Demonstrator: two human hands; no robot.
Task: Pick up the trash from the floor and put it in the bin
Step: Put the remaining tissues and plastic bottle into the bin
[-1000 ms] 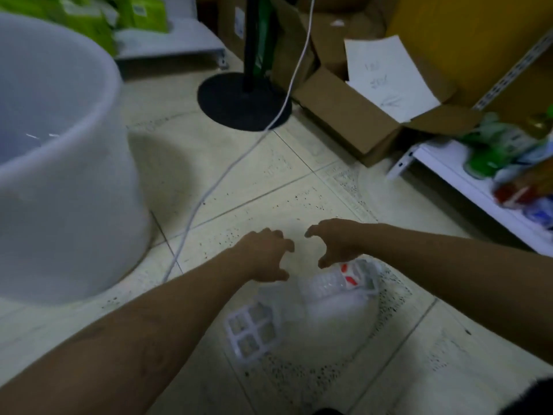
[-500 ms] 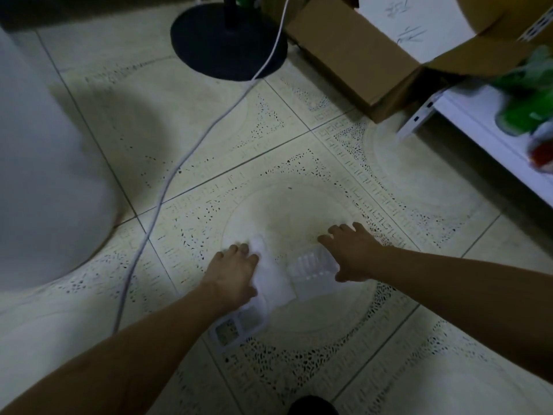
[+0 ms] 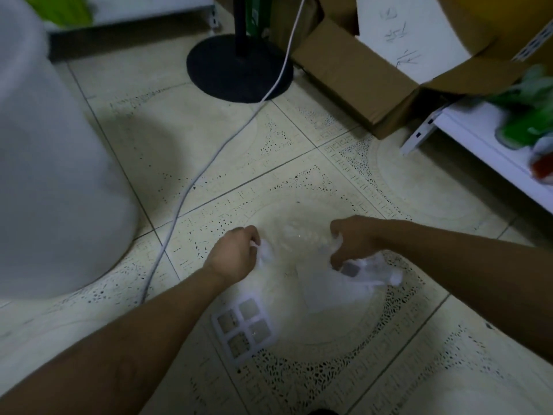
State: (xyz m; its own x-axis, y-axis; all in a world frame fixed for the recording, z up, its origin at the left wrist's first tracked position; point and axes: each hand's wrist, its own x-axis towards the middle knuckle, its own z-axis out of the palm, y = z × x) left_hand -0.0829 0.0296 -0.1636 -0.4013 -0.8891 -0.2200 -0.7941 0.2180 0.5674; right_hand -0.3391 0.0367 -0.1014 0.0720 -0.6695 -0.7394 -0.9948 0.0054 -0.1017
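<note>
Because everything gathered is headed there, bin: well left of the fingers, within a short swing.
Left hand: fingers curled, pinching the trash by its left edge.
Trash: floppy clear plastic slung between both sets of fingers, so it likely needs two grips.
Right hand: fingers clenched on its right edge.

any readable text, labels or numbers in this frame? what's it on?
white sheet of paper in the cardboard box: a few dark handwritten marks, too scrawled and blurred to read.
green packs on the white shelf: print blurred, unreadable.
green label behind the stand pole: too small to read.
clear plastic packaging: no text visible.
Nothing can be quoted.
</note>
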